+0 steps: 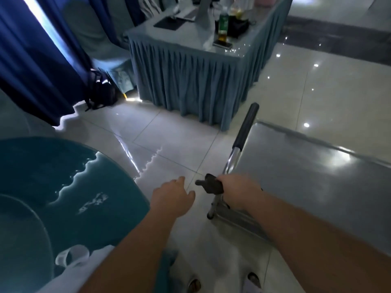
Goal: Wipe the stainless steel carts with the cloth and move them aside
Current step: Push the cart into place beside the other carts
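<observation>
The floor (317, 85) is pale glossy tile, catching small bright spots of ceiling light, with a darker band running across the far right. A rectangular table (190, 89) draped in a pleated grey-blue skirt stands in the middle distance — bottles (223, 26), a phone and a dark flat pad sit on top. Deep blue curtains (36, 66) hang at the left, daylight showing through a gap at the upper corner. A black bag (101, 92) rests on the floor beside them. At lower left, a round teal glass-topped table (53, 176) — an overturned clear cup (72, 256) lies on it.
</observation>
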Demonstrator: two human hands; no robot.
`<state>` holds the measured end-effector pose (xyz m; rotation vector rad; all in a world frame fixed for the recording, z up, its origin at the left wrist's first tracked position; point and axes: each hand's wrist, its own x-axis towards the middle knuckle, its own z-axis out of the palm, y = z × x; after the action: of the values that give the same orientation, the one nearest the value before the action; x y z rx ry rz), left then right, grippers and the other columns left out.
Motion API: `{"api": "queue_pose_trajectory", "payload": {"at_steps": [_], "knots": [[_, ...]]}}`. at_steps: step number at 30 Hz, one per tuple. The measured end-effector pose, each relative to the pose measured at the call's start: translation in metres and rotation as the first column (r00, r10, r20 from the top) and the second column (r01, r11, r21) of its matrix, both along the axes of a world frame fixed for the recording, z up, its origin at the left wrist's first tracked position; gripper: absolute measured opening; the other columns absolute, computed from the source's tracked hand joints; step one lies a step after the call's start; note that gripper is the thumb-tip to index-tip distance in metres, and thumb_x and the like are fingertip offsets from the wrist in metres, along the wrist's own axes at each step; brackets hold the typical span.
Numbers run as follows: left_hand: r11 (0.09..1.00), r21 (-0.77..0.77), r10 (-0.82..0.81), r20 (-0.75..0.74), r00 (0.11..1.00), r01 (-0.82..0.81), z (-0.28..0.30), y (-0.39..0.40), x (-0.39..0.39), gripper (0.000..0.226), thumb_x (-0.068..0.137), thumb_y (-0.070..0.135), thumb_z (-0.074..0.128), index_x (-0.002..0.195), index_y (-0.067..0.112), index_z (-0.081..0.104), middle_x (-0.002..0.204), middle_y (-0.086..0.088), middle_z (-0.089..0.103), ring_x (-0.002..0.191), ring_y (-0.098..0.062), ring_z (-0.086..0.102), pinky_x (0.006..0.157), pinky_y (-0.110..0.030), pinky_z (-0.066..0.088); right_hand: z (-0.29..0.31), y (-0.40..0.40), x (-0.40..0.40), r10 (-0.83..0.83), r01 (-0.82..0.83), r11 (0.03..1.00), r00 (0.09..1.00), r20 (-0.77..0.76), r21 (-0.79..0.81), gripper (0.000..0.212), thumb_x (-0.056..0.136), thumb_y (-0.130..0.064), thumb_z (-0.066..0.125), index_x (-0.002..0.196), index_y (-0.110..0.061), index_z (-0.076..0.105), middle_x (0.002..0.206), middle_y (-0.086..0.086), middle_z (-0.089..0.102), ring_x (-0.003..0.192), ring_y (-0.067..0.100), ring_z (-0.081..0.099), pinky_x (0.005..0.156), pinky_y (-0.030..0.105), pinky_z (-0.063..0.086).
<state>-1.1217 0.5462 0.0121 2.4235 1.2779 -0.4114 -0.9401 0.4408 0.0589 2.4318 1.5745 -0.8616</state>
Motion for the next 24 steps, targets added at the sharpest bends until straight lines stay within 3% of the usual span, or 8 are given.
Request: {"api": "queue_pose_trajectory", "payload": {"at_steps": [4, 10, 14, 24], "knots": [[0.997, 0.048, 0.057, 0.055, 0.997, -0.06, 0.031, 0.021, 0.026, 0.071, 0.102, 0.064, 0.036, 0.163, 0.028, 0.028, 0.16, -0.002, 0.048, 0.139, -0.029, 0.051, 0.11, -0.047, 0.041, 0.033, 0.042, 0.037, 0.005, -0.007, 0.998, 1.0, 0.02, 0.07, 0.033, 0.087, -0.007, 0.062, 0.115, -0.024, 0.064, 0.101, 0.001, 0.066, 0.093, 0.021, 0.066, 0.09, 0.043, 0.059], [0.984, 0.145, 0.088, 0.096, 0.992, -0.101, 0.085, 0.057, 0.076, 0.062, 0.104, 0.061, 0.043, 0.155, 0.025, 0.043, 0.151, -0.003, 0.055, 0.134, -0.028, 0.054, 0.111, -0.045, 0.045, 0.079, 0.083, 0.115, 0.012, -0.03, 0.975, 0.996, 0.083, 0.219, 0.029, 0.086, -0.009, 0.057, 0.107, -0.028, 0.063, 0.093, -0.001, 0.065, 0.084, 0.021, 0.065, 0.082, 0.043, 0.059], [0.973, 0.205, 0.093, 0.079, 0.992, -0.108, 0.11, 0.084, 0.113, 0.065, 0.104, 0.06, 0.044, 0.158, 0.025, 0.038, 0.154, -0.003, 0.053, 0.138, -0.028, 0.051, 0.109, -0.045, 0.043, 0.091, 0.104, 0.156, 0.005, -0.023, 0.968, 0.998, 0.07, 0.248, 0.029, 0.087, -0.01, 0.055, 0.109, -0.027, 0.063, 0.095, -0.001, 0.065, 0.087, 0.022, 0.066, 0.085, 0.044, 0.059], [0.979, 0.202, -0.03, 0.053, 0.998, 0.019, 0.091, 0.182, 0.214, 0.065, 0.102, 0.06, 0.042, 0.156, 0.024, 0.042, 0.148, -0.002, 0.056, 0.132, -0.027, 0.053, 0.107, -0.046, 0.044, 0.066, 0.178, 0.211, -0.109, 0.093, 0.979, 0.991, 0.078, 0.179, 0.033, 0.087, -0.01, 0.057, 0.115, -0.028, 0.064, 0.099, 0.0, 0.067, 0.09, 0.023, 0.068, 0.089, 0.044, 0.059]]}}
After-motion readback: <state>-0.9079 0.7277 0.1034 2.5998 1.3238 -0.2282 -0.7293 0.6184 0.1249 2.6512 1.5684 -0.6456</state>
